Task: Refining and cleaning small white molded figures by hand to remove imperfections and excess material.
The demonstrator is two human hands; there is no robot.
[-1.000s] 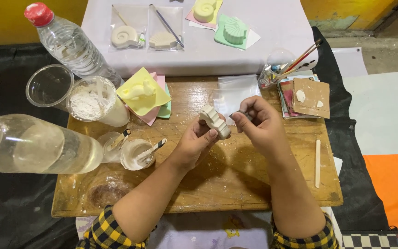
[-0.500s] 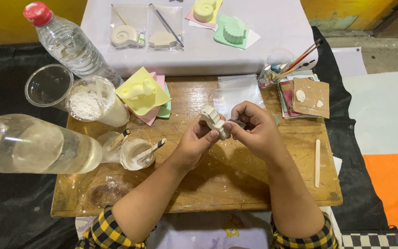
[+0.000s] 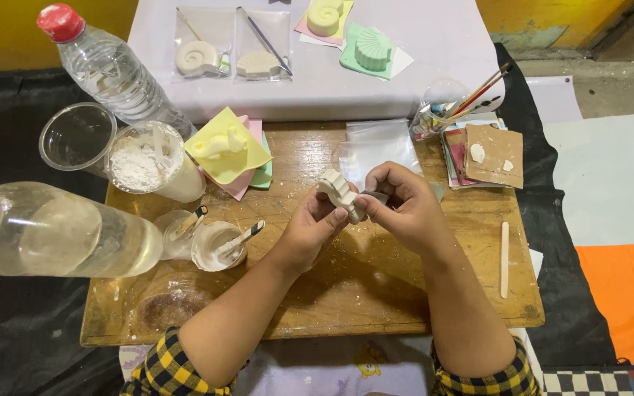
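- Far left edge of the wooden board (image 3: 376, 293): large clear bottle (image 3: 53, 235) on its side, part full of liquid, glossy and smooth.
- Back-left corner: empty clear cup (image 3: 76, 137), then a cup of white powder (image 3: 148, 161), dry and clumped; ribbed red-capped bottle (image 3: 111, 73) upright just behind.
- Left of middle: two small mixing cups (image 3: 214, 246), each with a stir stick, the nearer one crusted with a chalky white film.
- Back, left of middle: soft yellow mould (image 3: 225, 147) on a stack of pink and green sheets.
- Middle, held clear above the board: white plaster cast (image 3: 339, 192), matt, blocky, ridged along one side.
- Left hand (image 3: 310, 227): fingers together, clamped on the cast from below, thumb over its near face.
- Right hand (image 3: 405, 209): fingers curled tight, pinched on a thin grey tool (image 3: 377, 196) whose tip meets the cast's right edge.
- Step in hand, by judgement: trimming or cleaning the edge of the hardened cast.
- Next stroke calls for light pressure and a firm left-hand grip; plaster looks brittle, ridges likely to chip.
- White crumbs and dust scattered on the board beneath both hands.
- Behind the hands: crinkled clear bag (image 3: 376, 150).
- Back-right corner: paintbrushes (image 3: 471, 95), then brown card (image 3: 494, 154) bearing two small white pieces.
- Near right edge: flat wooden stick (image 3: 505, 258), lying alone.
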